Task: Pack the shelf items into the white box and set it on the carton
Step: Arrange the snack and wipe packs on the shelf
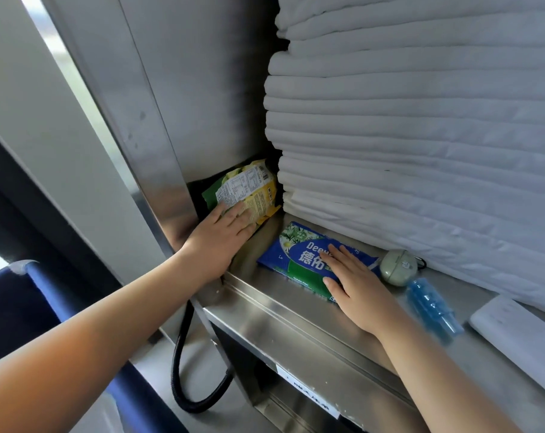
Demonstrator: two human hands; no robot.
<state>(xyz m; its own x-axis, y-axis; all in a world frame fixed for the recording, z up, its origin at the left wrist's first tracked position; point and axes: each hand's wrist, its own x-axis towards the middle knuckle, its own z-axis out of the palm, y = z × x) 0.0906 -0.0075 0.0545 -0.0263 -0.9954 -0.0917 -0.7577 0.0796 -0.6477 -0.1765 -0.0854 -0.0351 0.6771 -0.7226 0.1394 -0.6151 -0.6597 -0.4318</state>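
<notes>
The left hand (221, 242) lies flat, fingers straight, on a yellow-green snack bag (252, 189) without gripping it. The bag leans in the shelf's back-left corner with its long axis tilted up and right. Its barcode end is uppermost and its label print is too small to read. On the steel shelf (280, 314), a blue-green wipes pack (299, 257) reading "Dee…" and "德佑" lies flat, long axis running back-left to front-right. The right hand (358, 289) rests on it, fingers extended and ungrasping. Further right lie a round green case (397, 267), a blue bottle (432, 306) and a white slab (514, 335).
</notes>
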